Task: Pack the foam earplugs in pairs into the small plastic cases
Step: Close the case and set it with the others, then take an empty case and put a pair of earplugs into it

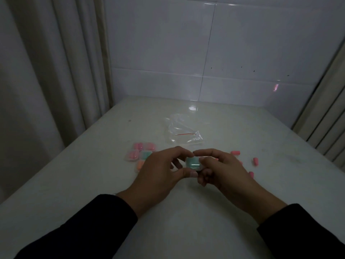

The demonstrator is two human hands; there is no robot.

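Observation:
A small clear plastic case (pixel 192 163) with green earplugs inside sits between both hands above the white table (pixel 93 184). My left hand (pixel 160 172) pinches its left side with thumb and fingers. My right hand (pixel 222 169) holds its right side, thumb on top. Left of the hands lie several filled cases (pixel 139 152), pink, green and orange. Loose pink earplugs (pixel 235 152) lie to the right of my right hand, one (pixel 255 161) further out and one (pixel 251 174) nearer.
A crumpled clear plastic bag (pixel 182 130) with a red line lies behind the hands. A tiled wall stands at the table's far edge, a curtain hangs at the left, and a ribbed panel stands at the right.

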